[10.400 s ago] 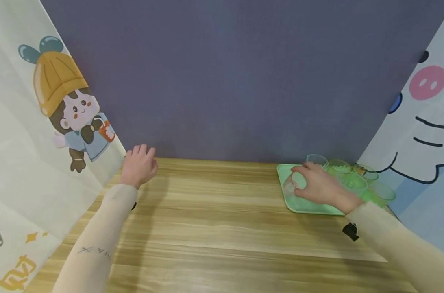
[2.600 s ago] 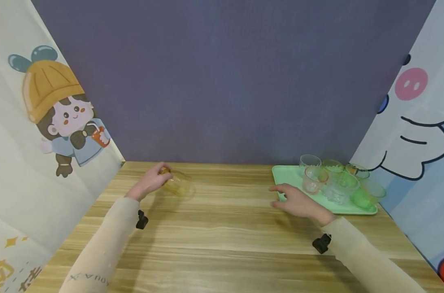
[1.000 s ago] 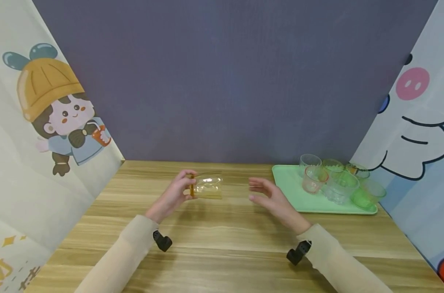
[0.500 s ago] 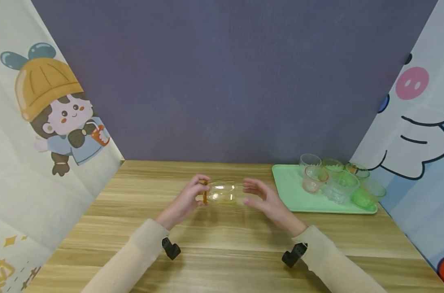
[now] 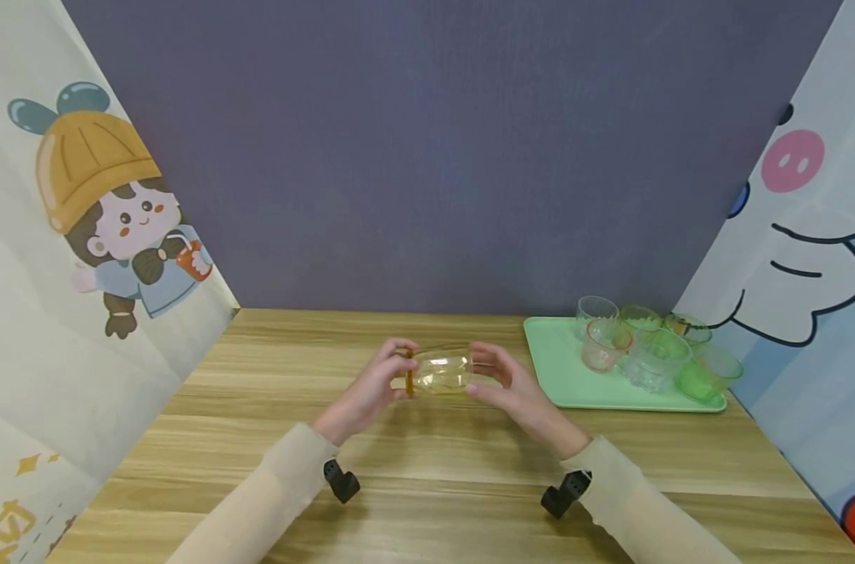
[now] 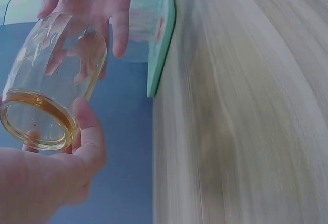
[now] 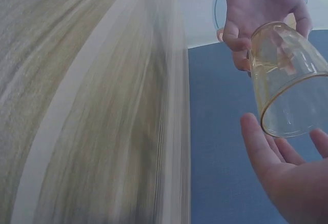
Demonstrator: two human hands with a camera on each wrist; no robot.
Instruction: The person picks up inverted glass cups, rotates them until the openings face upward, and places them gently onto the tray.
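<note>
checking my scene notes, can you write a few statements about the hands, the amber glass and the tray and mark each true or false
1. The amber glass is held sideways above the table. True.
2. The left hand grips its base end. True.
3. The right hand is on the green tray. False: it is at the glass's open end, short of the tray.
4. The tray holds no glasses. False: several glasses stand on it.
5. The glass is full of liquid. False: it looks empty.

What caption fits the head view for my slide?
Both hands hold a clear amber glass sideways above the wooden table, left hand at its base, right hand at its mouth.
</note>
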